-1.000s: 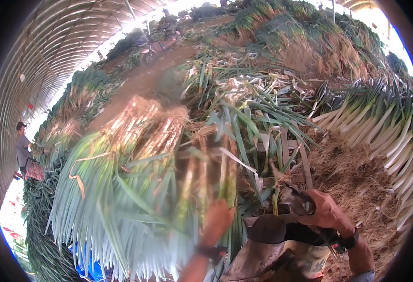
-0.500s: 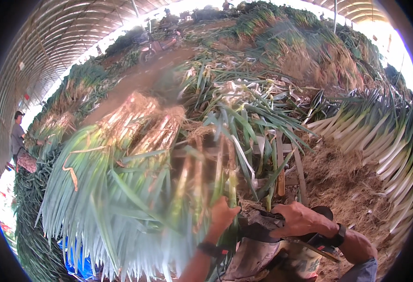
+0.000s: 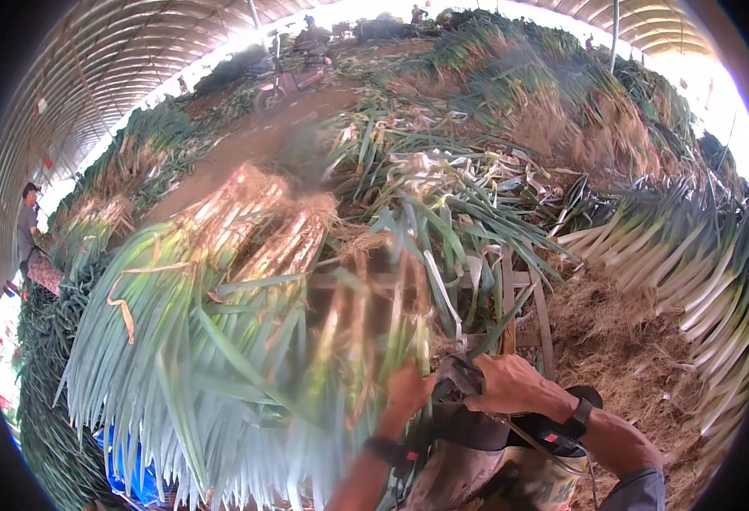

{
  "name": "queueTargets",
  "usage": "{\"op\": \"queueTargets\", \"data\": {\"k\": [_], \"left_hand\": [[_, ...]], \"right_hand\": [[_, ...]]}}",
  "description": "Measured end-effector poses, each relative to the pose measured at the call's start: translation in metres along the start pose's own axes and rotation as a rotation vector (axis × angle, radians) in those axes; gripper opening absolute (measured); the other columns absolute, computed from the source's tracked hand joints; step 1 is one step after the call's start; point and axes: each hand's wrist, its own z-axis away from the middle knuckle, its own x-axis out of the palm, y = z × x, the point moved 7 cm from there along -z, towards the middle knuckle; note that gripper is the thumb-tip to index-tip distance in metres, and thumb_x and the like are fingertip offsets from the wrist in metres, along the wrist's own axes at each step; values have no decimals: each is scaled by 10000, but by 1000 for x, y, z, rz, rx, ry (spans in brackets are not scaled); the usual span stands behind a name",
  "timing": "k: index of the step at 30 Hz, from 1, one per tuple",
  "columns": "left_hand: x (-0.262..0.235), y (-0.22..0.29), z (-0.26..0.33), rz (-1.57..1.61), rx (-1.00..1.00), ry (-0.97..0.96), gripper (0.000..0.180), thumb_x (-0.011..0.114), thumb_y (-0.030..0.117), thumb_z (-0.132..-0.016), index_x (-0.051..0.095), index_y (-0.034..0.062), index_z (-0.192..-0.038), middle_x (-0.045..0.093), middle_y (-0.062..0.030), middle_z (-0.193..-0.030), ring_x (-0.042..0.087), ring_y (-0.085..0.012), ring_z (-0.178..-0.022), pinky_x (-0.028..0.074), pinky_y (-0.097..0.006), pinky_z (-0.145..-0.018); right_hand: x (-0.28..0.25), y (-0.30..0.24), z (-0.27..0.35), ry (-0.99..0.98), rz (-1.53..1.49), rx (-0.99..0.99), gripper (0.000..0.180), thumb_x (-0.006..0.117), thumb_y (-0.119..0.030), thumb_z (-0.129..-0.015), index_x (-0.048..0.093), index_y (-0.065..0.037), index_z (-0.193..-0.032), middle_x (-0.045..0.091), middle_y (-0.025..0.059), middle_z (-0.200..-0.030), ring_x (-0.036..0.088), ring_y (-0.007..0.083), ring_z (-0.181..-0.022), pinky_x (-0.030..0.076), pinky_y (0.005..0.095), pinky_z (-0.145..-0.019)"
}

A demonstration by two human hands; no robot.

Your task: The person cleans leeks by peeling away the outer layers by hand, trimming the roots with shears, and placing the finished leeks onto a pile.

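Note:
My left hand [image 3: 408, 390] is closed beside the upright leek stalks at the right end of a large leek pile [image 3: 178, 341]. What its curled fingers hold is hidden. Close to its right, my right hand [image 3: 515, 385] has its fingers bent down over a dark, crumpled thing [image 3: 458, 375], too blurred to name. This dark thing lies between the two hands, above my lap. The pile's leeks lie with brown roots away from me and long green leaves toward me. Several single leek stalks [image 3: 361, 332] stand apart just beyond my left hand.
Trimmed white leeks [image 3: 689, 281] lie in a row at the right, past a heap of loose roots [image 3: 630, 349]. Wooden slats [image 3: 508, 298] and cut leaves [image 3: 468, 221] are ahead. Farther off are a motorbike [image 3: 293, 85], more leek heaps [image 3: 553, 94] and a person [image 3: 29, 230] at left.
My right hand has moved left and slightly up, closer to my left hand. The dark thing has shifted left and up as well. My left hand has hardly moved.

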Motion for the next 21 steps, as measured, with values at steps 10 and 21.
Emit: {"op": "queueTargets", "data": {"k": [10, 21], "left_hand": [[-8, 7, -5, 53, -117, -63, 624, 677, 377, -839, 470, 14, -1303, 649, -292, -1066, 642, -462, -965, 514, -508, -863], [27, -57, -25, 264, -149, -441, 592, 688, 434, -800, 613, -39, -1148, 646, -284, -1112, 620, -441, -1047, 492, -455, -906]], "right_hand": [[2, 9, -24, 27, 100, 37, 591, 726, -390, -677, 555, 45, -1038, 648, 262, -954, 636, 425, -879, 506, 472, -779], [-6, 1, -10, -71, 133, 31, 594, 732, -395, -675, 554, 49, -1027, 647, 259, -918, 638, 432, -843, 505, 479, -743]]}}
